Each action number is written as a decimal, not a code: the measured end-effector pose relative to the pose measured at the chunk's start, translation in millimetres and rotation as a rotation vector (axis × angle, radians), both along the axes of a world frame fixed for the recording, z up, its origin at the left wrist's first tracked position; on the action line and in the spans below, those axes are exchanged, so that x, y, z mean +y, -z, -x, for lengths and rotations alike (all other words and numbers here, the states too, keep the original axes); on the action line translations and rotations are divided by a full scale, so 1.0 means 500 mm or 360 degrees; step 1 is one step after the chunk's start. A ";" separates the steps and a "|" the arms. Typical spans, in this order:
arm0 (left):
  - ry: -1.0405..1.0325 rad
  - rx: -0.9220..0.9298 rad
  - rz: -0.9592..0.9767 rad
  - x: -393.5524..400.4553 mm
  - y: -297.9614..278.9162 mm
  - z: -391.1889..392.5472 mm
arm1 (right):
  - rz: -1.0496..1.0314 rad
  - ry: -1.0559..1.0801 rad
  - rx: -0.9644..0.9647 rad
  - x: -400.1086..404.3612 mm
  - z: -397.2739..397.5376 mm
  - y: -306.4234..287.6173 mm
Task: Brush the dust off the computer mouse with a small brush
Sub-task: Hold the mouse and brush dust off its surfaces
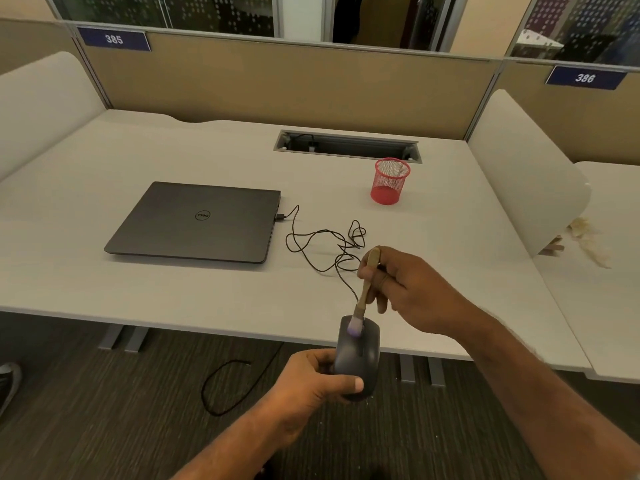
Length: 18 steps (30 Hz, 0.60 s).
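Note:
A dark grey wired computer mouse (362,355) is held in the air just in front of the desk's near edge, gripped from the left and below by my left hand (308,386). My right hand (401,289) pinches a small brush (364,292) with a tan wooden handle. Its pale bristles point down and touch the front of the mouse, left of the scroll wheel. The mouse's black cable (325,247) runs in loose loops across the desk to the laptop.
A closed dark laptop (197,223) lies on the white desk (173,292) to the left. A red mesh pen cup (389,181) stands behind the cable, near a cable slot (346,145). Partition panels border the desk. Another black cable (221,386) lies on the carpet.

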<state>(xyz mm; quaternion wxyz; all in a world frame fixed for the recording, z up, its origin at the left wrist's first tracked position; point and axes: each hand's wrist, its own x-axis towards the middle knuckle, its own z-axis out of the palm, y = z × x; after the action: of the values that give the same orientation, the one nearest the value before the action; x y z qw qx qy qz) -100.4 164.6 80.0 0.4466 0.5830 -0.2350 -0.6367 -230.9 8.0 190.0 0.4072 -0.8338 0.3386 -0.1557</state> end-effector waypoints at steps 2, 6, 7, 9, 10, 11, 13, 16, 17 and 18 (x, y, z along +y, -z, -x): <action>0.0008 -0.0003 -0.0002 0.001 0.002 0.000 | 0.0078 0.0069 0.0050 -0.003 -0.002 0.011; 0.0011 -0.0009 -0.0008 0.011 0.008 0.001 | 0.0228 0.0169 -0.0012 -0.004 0.003 0.022; 0.0015 -0.0015 -0.0010 0.013 0.010 0.001 | 0.0219 0.0168 -0.0056 -0.004 0.005 0.021; 0.0021 -0.0026 -0.0014 0.015 0.012 0.002 | 0.0092 0.0133 -0.0142 -0.003 0.009 0.015; 0.0023 -0.0029 -0.0015 0.015 0.013 0.003 | -0.0021 0.0087 -0.0171 -0.002 0.010 0.012; 0.0024 -0.0033 -0.0018 0.014 0.013 0.003 | -0.0139 0.0028 -0.0183 0.000 0.010 0.011; 0.0026 -0.0051 -0.0022 0.012 0.013 0.005 | -0.0198 -0.0052 -0.0118 0.007 0.006 0.019; 0.0046 -0.0095 -0.0020 0.012 0.012 0.011 | 0.0121 0.0038 0.0046 0.013 0.000 0.041; 0.0048 -0.0110 -0.0021 0.012 0.011 0.013 | 0.0246 0.0082 0.0079 0.013 -0.001 0.046; 0.0050 -0.0123 -0.0019 0.013 0.011 0.014 | 0.0325 0.0117 0.0075 0.013 -0.001 0.049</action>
<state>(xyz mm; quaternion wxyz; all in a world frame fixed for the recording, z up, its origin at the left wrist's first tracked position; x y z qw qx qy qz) -107.4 171.0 74.6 0.4236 0.6061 -0.2574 -0.6221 -230.5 14.5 165.4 0.3061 -0.8614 0.3610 -0.1844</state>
